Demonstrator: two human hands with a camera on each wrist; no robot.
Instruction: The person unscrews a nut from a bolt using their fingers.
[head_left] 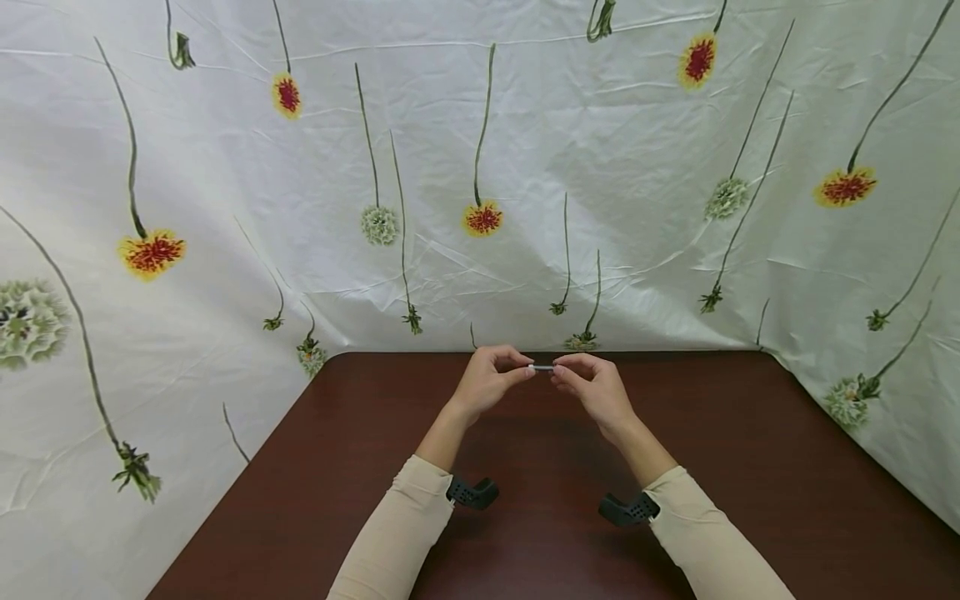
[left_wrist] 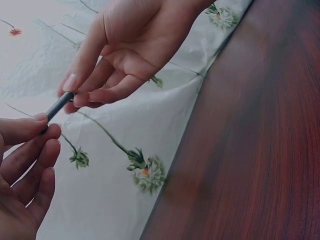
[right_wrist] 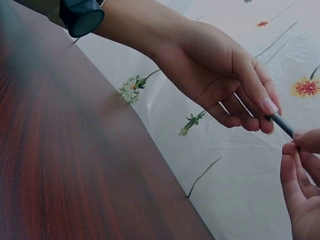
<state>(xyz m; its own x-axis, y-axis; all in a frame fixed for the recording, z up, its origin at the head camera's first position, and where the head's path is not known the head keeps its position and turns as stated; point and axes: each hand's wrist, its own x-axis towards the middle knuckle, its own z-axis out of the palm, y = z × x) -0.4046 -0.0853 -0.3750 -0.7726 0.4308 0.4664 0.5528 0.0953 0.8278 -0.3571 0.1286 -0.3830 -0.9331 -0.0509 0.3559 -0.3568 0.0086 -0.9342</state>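
Observation:
A short grey threaded rod (head_left: 543, 367) is held up level between both hands above the far part of the table. In the left wrist view, ridges show along the rod (left_wrist: 59, 106); fingertips hide both its ends. My left hand (head_left: 487, 382) pinches one end between thumb and fingers, seen in the right wrist view as the upper hand (right_wrist: 215, 75). The opposite end is pinched by my right hand (head_left: 597, 390), the upper hand (left_wrist: 135, 45) in the left wrist view. Whether a head or nut sits at either end, I cannot tell.
Under the hands lies a dark reddish-brown wooden table (head_left: 540, 500) with rounded far corners. A white cloth (head_left: 450, 275) printed with flowers hangs behind it and along both sides. Black straps with camera mounts (head_left: 474, 493) sit on both wrists, over beige sleeves (head_left: 397, 533).

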